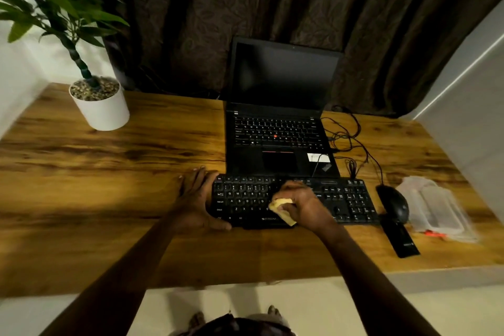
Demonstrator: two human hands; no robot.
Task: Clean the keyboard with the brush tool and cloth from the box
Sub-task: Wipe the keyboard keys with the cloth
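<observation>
While the left hand (197, 200) steadies the keyboard (293, 200) flat-fingered, the right hand (301, 206) clutches the soft cloth (282, 210) (bunched, best gripped mid-wad).

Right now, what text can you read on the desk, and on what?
"Q W E R T": keyboard, upper letter row.
"A S D F G": keyboard, middle letter row.
"Z X C V": keyboard, lower letter row.
Brand mark on the keyboard's front edge: too blurred.
Laptop key legends and its white sticker: too small.
Print on the black flat item beside the mouse: too small.
</observation>
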